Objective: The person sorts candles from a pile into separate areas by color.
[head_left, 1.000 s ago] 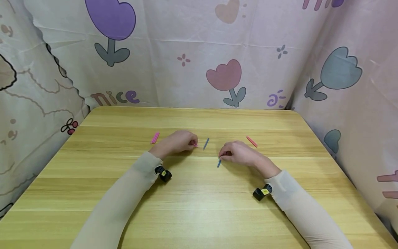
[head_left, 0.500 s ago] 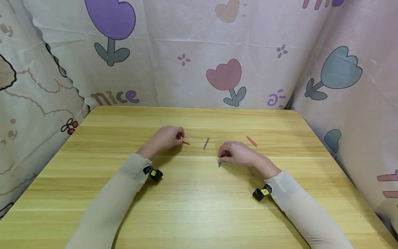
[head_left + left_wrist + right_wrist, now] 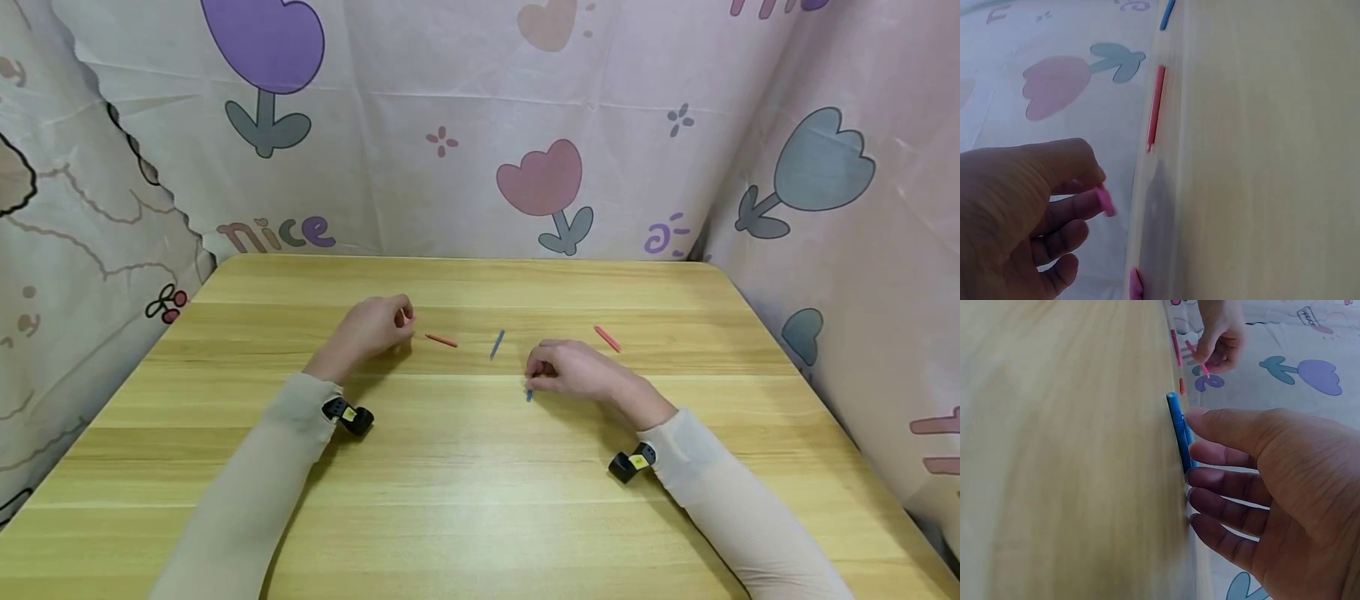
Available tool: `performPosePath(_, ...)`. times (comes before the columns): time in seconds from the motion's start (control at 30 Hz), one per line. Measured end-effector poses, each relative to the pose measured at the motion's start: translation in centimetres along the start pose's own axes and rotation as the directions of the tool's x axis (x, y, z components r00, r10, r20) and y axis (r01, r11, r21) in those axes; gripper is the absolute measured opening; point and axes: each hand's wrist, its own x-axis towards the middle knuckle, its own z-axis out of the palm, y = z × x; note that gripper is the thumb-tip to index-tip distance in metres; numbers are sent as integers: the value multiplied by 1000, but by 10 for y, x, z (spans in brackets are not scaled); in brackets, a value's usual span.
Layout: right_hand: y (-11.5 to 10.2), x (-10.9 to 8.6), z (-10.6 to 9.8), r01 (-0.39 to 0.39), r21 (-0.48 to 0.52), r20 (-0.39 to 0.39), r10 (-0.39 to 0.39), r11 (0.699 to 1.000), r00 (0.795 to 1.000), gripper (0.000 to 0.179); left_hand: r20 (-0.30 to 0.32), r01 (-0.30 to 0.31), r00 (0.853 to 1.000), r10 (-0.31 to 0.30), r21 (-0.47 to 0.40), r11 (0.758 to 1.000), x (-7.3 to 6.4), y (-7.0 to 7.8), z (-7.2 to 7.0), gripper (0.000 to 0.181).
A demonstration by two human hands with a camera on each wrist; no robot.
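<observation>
"Head view: what has the left hand [image 3: 371,323] got?"

"A pink stick [image 3: 1105,201], pinched between thumb and index finger and raised clear of the worktop [image 3: 450,500]."

"And the right hand [image 3: 570,368]?"

"Its thumb and fingertips are at the near blue stick [image 3: 1179,434]. Whether they grip it or merely rest there, I cannot tell."

"So what does the coming move turn on?"

"I'd say on where the second pink stick [image 3: 1135,286] lies from the raised one: lower down and to its left, close by the left hand, which is much the nearer of the two. That hand hides it from the head camera and the left wrist camera catches just part, so I wouldn't trust its long axis."

"Anything in the way?"

"Not on that side, I think. The red stick [image 3: 441,341] lies to the left hand's right, nearly crosswise; the far blue stick [image 3: 497,345] lies between the hands, pointing away from the person. The coral stick [image 3: 607,339] is beyond the right hand."
</observation>
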Motion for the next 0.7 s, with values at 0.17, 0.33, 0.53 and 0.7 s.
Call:
performPosePath(0.17, 0, 0, 0, 4, -1, 0, -4, 1000, 1000, 12, -40, 41, 998, -40, 6, 999, -4, -8, -2, 15)
performPosePath(0.33, 0, -1, -1, 4, 2, -1, -4, 1000, 1000, 12, -66, 76, 995, -73, 40, 996, -7, -12, -2, 15)
performPosePath(0.53, 0, -2, -1, 3, -5, 6, -3, 1000, 1000, 11, -72, 120, 990, -118, 22, 992, -9, -18, 0, 15)
performPosePath(0.7, 1, -2, -1, 1, -18, 3, -1, 1000, 1000, 11, -123, 126, 983, -136, -83, 989, -10, -23, 2, 18)
